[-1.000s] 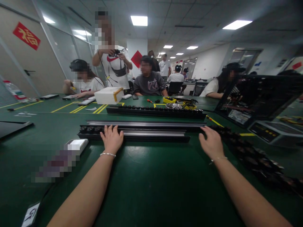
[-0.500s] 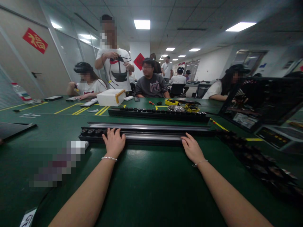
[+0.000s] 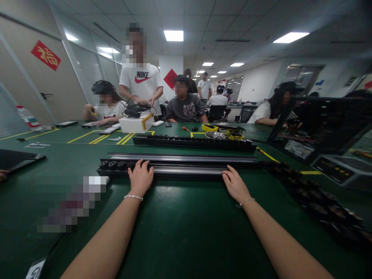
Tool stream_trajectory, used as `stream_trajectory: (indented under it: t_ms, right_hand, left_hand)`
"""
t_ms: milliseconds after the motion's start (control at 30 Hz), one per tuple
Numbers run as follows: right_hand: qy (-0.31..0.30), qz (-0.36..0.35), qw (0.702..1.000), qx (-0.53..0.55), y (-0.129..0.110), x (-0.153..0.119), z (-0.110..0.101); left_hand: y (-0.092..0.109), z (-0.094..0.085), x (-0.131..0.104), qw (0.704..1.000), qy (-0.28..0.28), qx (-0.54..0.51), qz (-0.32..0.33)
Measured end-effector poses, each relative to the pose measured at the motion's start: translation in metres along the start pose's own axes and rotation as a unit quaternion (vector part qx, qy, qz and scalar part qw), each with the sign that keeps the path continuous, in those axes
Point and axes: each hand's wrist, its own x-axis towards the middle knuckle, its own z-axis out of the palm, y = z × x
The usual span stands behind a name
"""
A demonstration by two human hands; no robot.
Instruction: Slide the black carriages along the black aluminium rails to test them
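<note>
A long black channel with a shiny metallic strip [image 3: 186,170] lies crosswise on the green table in front of me. Small black parts [image 3: 117,165] sit in its left end. My left hand [image 3: 141,180] rests with spread fingers on the channel, just right of those parts. Toward the right, my right hand [image 3: 236,185] touches the same channel with its fingertips, fingers outstretched and somewhat apart. Neither hand is wrapped round anything. Directly behind runs a second, similar shiny strip [image 3: 186,157].
Farther back lies another black channel filled with black parts [image 3: 194,142]. Rows of black parts [image 3: 325,197] stretch along the right, near an open black case [image 3: 308,128]. A white box [image 3: 135,124] and yellow trays [image 3: 209,128] stand at the back. Several people are around.
The standing person across the table has lowered a black headset with its cable onto the white box. My hands stay in nearly the same place on the channel; the view tilts slightly.
</note>
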Motion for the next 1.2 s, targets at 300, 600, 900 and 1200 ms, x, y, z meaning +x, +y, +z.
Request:
stream_trajectory:
  t_ms: [300, 600, 900, 1200]
  right_hand:
    - [0.001, -0.004, 1.0, 0.002, 0.0, 0.0, 0.0]
    - [0.012, -0.018, 1.0, 0.004, 0.002, 0.0, 0.001]
    - [-0.001, -0.002, 1.0, -0.001, 0.0, -0.001, -0.001]
    - [0.004, -0.006, 1.0, 0.006, -0.001, -0.002, -0.001]
  left_hand:
    - [-0.001, 0.0, 0.001, 1.0, -0.001, -0.002, -0.001]
    - [0.009, 0.002, -0.006, 0.999, -0.003, -0.018, 0.051]
    - [0.007, 0.001, -0.005, 0.998, -0.013, -0.007, 0.057]
    - [0.011, 0.002, -0.007, 0.996, -0.032, -0.014, 0.078]
